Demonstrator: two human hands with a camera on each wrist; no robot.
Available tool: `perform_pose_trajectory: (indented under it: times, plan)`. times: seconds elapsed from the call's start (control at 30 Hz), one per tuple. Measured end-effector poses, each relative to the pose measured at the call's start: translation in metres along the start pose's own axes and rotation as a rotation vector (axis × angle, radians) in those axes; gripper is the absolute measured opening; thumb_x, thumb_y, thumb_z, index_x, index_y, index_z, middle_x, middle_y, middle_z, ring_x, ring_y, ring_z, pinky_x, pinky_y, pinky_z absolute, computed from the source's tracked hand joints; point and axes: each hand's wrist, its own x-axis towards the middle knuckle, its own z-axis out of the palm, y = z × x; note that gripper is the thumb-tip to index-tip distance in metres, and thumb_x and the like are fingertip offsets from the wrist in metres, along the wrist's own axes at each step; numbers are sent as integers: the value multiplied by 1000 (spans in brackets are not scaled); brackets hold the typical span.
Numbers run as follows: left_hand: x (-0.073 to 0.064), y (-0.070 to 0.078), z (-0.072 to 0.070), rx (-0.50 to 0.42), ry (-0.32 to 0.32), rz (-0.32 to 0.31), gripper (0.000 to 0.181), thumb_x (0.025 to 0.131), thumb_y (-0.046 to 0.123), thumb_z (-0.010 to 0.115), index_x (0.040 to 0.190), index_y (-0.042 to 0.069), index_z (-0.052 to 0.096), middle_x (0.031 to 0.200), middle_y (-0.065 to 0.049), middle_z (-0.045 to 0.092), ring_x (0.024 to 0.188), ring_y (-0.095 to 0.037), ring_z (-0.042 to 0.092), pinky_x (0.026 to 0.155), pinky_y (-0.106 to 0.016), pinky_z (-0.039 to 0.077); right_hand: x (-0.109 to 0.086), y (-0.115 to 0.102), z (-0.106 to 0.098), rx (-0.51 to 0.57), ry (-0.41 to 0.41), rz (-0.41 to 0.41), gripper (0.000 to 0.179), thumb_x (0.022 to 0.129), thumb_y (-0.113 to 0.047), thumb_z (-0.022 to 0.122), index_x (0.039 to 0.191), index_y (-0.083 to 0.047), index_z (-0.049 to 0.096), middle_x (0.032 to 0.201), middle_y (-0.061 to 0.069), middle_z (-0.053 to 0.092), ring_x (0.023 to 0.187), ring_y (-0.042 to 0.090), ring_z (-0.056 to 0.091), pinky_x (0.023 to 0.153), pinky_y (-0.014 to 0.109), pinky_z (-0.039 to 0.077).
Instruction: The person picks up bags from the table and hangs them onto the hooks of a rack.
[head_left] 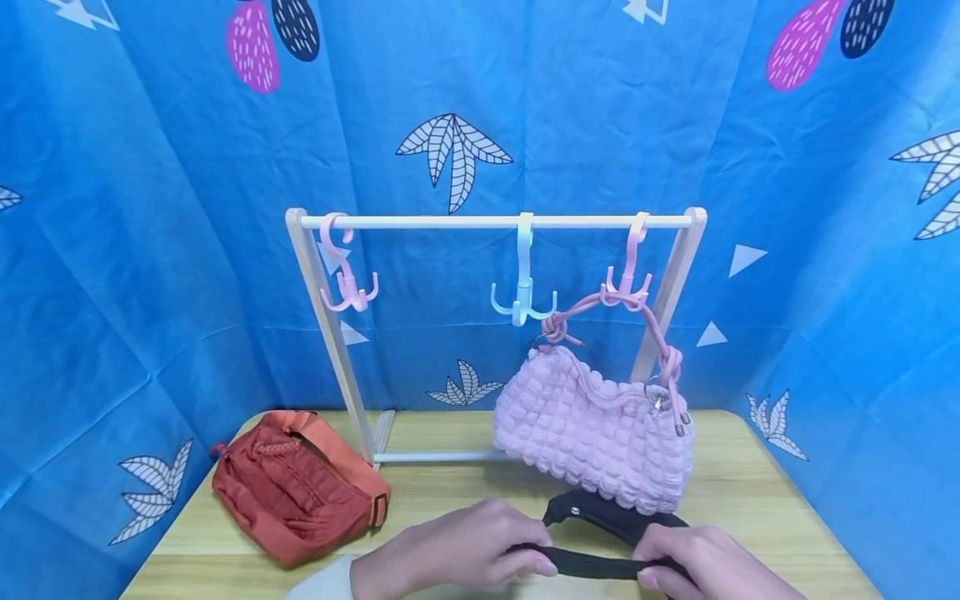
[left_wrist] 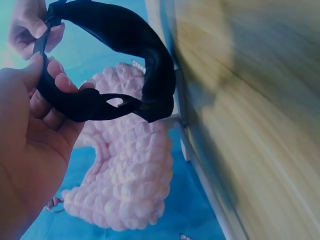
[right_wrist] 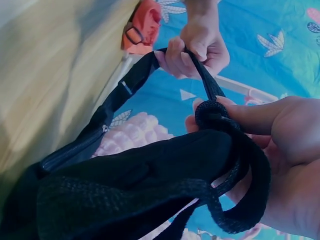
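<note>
A black zippered bag (right_wrist: 150,165) with a webbing strap (head_left: 592,565) is held up low in front, over the table. My left hand (head_left: 487,546) pinches the strap on the left; my right hand (head_left: 697,562) pinches it on the right, near the bag's end, where the webbing loops and bunches in the right wrist view. Between the hands the strap runs nearly straight. Just behind it, a pink bubble-textured handbag (head_left: 600,425) hangs by its knotted cord handle from a pink hook (head_left: 628,267), partly covering the black bag from above.
A rack with a white crossbar (head_left: 435,222) stands across the table (head_left: 442,492). A light-blue hook (head_left: 522,275) hangs mid-bar, another pink hook (head_left: 348,271) at the left. A rust-red bag (head_left: 300,492) lies at the table's left. Blue patterned cloth (head_left: 435,350) surrounds the table.
</note>
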Motion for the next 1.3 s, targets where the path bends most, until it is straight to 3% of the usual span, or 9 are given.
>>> perform_pose_trajectory:
  times: [0.2, 0.4, 0.53, 0.77, 0.93, 1.07, 1.17, 1.3]
  plan:
    - [-7, 1, -12, -32, 24, -9, 25, 109, 30, 54, 94, 18, 69, 75, 13, 60, 70, 15, 39, 68, 3, 38, 6, -7, -6, 34, -29, 25, 9, 99, -8, 67, 101, -17, 68, 82, -20, 58, 75, -13, 48, 58, 17, 43]
    - [-14, 3, -23, 1, 43, -6, 23, 109, 31, 54, 100, 18, 71, 81, 13, 66, 73, 16, 43, 71, 1, 44, 13, -15, -12, 49, -82, 127, 8, 102, -15, 65, 106, -17, 72, 92, -21, 65, 77, -11, 49, 62, 19, 49]
    - [-15, 2, -30, -25, 49, -24, 23, 108, 31, 56, 101, 16, 72, 81, 11, 68, 72, 14, 44, 70, 0, 44, 17, -20, -15, 8, -61, 117, 10, 102, -15, 66, 109, -15, 72, 96, -18, 69, 80, -11, 52, 64, 20, 51]
    - [-12, 0, -45, -66, 89, 31, 19, 106, 26, 60, 99, 15, 74, 84, 8, 73, 74, 12, 51, 72, 0, 45, 22, -27, -25, -10, -62, 178, 14, 103, -22, 65, 115, -22, 71, 101, -19, 69, 82, -9, 54, 67, 22, 53]
    - [-12, -1, -53, -10, 139, 83, 18, 105, 24, 62, 103, 12, 76, 92, 4, 78, 81, 7, 64, 79, -4, 51, 24, -29, -27, 14, -24, 109, 17, 103, -19, 64, 119, -22, 70, 102, -20, 69, 83, -10, 56, 66, 21, 52]
    - [-13, -3, -57, -18, 149, 79, 20, 105, 22, 62, 107, 10, 76, 98, 1, 79, 90, 1, 71, 85, -9, 55, 26, -29, -28, 14, 22, 21, 21, 102, -10, 64, 121, -19, 69, 99, -20, 69, 81, -10, 56, 63, 19, 50]
    - [-14, -5, -59, -70, 149, 59, 19, 105, 21, 62, 109, 9, 76, 98, 0, 79, 93, 1, 72, 86, -11, 57, 28, -31, -30, 22, 23, 26, 25, 104, -10, 62, 126, -17, 69, 100, -18, 70, 82, -9, 57, 63, 19, 50]
    - [-16, -8, -63, -100, 159, 50, 16, 104, 19, 63, 108, 10, 75, 95, 1, 78, 87, 3, 69, 81, -10, 56, 31, -33, -34, 48, -13, 111, 30, 107, -17, 57, 136, -15, 66, 106, -15, 71, 86, -7, 59, 70, 20, 55]
